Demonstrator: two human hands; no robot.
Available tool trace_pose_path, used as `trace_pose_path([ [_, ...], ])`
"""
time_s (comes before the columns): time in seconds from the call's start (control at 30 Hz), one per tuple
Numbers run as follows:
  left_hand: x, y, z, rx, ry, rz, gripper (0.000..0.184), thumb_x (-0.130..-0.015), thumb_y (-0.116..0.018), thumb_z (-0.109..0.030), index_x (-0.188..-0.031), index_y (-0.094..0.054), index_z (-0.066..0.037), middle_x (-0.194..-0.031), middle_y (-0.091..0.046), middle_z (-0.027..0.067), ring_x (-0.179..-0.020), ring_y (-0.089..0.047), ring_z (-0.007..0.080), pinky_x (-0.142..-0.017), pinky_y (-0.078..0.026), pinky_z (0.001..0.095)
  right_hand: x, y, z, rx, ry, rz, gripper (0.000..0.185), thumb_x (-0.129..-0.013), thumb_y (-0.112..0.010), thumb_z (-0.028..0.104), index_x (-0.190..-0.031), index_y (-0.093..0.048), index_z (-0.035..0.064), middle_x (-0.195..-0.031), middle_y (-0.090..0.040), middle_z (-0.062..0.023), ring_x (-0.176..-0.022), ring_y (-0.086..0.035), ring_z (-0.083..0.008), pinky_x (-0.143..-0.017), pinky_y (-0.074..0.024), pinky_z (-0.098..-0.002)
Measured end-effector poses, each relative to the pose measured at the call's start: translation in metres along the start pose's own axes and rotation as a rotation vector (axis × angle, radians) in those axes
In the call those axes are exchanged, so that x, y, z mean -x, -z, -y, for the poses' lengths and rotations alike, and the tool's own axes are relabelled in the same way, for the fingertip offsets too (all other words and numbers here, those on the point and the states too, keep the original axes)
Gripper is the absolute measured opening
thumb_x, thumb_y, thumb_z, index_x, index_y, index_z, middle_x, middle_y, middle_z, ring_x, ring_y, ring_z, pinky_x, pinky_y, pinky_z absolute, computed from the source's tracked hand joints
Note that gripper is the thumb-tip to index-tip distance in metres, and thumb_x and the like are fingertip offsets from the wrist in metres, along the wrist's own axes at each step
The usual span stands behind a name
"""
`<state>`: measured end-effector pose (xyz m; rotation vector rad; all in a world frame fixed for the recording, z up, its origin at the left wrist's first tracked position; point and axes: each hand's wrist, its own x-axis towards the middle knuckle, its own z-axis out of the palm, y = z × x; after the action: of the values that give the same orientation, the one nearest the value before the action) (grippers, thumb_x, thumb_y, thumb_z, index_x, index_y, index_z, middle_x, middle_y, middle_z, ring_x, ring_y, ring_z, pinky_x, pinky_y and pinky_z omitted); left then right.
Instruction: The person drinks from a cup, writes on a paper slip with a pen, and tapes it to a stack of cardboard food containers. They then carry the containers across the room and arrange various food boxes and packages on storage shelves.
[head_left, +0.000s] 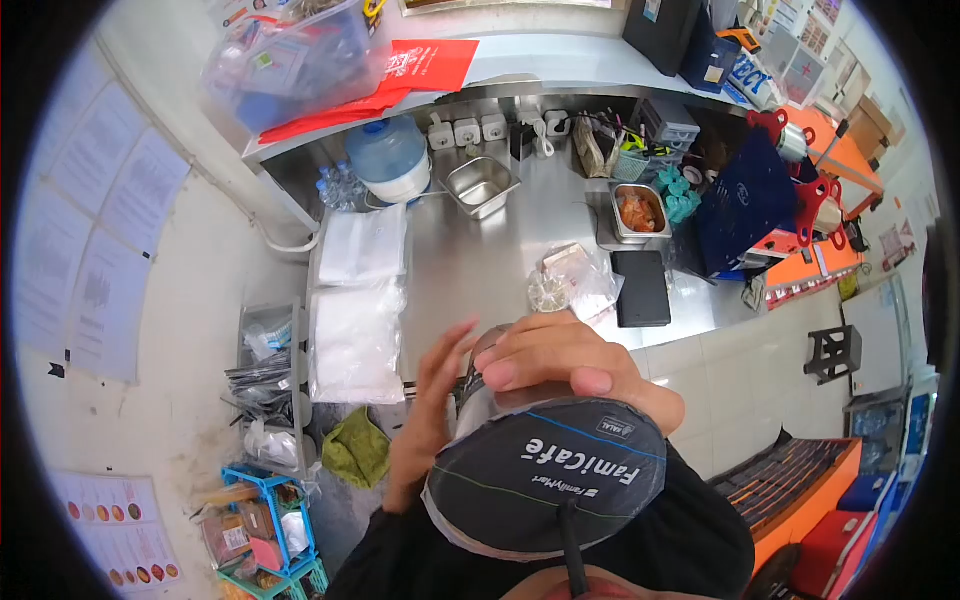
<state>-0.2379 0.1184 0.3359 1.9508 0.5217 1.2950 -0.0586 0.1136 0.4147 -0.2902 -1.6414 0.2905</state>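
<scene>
Close below the camera is a dark cup [545, 475] with FamiCafé lettering upside down and a black straw [572, 550] at its near side. My right hand [575, 365] is closed over the far end of the cup, its fingers bent around the clear part. My left hand [428, 410] is beside the cup on the left, fingers stretched out; whether it touches the cup is hidden. Beyond my right hand, clear plastic packaging [590, 280] lies on the steel counter [450, 260].
Plastic bags [360, 340] lie at left near a water jug [388, 160]. An empty steel pan [482, 187], a pan of orange-red food [639, 212] and a black tablet [642, 289] stand on the counter. A green cloth [357, 447] is lower left, a dark stool [833, 354] at right.
</scene>
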Motion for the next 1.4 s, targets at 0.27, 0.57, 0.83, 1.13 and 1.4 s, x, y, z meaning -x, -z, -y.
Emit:
trace_pose_path([
  [0.27, -0.041, -0.021, -0.007, 0.032, -0.226, -0.007, 0.051, -0.082, -0.065, -0.007, -0.128, -0.045, -0.006, -0.123, -0.053, 0.0232, -0.111, -0.056, 0.0361, -0.093, -0.046, 0.042, 0.001, -0.011, 0.013, -0.064, 0.028, -0.15, 0.053, -0.08, -0.066, 0.01, -0.127, -0.043, 0.0009, -0.112, -0.057, -0.0221, -0.088, -0.062, -0.0343, -0.081, -0.0488, -0.0446],
  [0.57, -0.036, -0.04, 0.012, 0.586, 0.168, -0.259, 0.034, -0.093, -0.047, 0.001, -0.126, -0.048, -0.004, -0.123, -0.052, 0.025, -0.111, -0.056, 0.0351, -0.095, -0.047, 0.0405, 0.035, 0.02, 0.01, 0.305, -0.441, 0.037, 0.054, -0.07, -0.072, 0.003, -0.12, -0.052, 0.0036, -0.121, -0.053, -0.0183, -0.11, -0.053, -0.0342, -0.095, -0.0402, -0.0402],
  [0.83, -0.042, -0.05, 0.019, 0.29, 0.032, -0.241, 0.044, -0.087, -0.055, 0.003, -0.129, -0.047, -0.007, -0.131, -0.034, 0.0223, -0.112, -0.054, 0.0454, -0.093, -0.049, 0.0464, 0.044, 0.024, -0.003, 0.18, -0.382, -0.03, 0.056, -0.066, -0.075, 0.005, -0.117, -0.053, 0.002, -0.121, -0.055, -0.0191, -0.112, -0.054, -0.0342, -0.096, -0.0406, -0.0405],
  [1.13, -0.035, -0.05, 0.014, 0.245, 0.066, -0.211, 0.055, -0.079, -0.065, 0.001, -0.13, -0.045, -0.005, -0.13, -0.038, 0.0239, -0.113, -0.053, 0.0441, -0.094, -0.048, 0.043, 0.052, 0.024, -0.009, 0.133, -0.322, -0.093, 0.051, -0.065, -0.077, 0.007, -0.112, -0.058, 0.0005, -0.116, -0.059, -0.0203, -0.108, -0.057, -0.0343, -0.092, -0.044, -0.0401],
  [1.4, -0.029, -0.053, 0.022, 0.349, 0.093, -0.231, 0.052, -0.081, -0.063, 0.0, -0.13, -0.047, -0.003, -0.126, -0.045, 0.023, -0.115, -0.053, 0.0382, -0.096, -0.047, 0.0417, 0.05, 0.021, -0.001, 0.156, -0.375, -0.149, 0.049, -0.065, -0.079, 0.008, -0.11, -0.06, 0.0, -0.115, -0.059, -0.0201, -0.107, -0.058, -0.0315, -0.088, -0.047, -0.0378],
])
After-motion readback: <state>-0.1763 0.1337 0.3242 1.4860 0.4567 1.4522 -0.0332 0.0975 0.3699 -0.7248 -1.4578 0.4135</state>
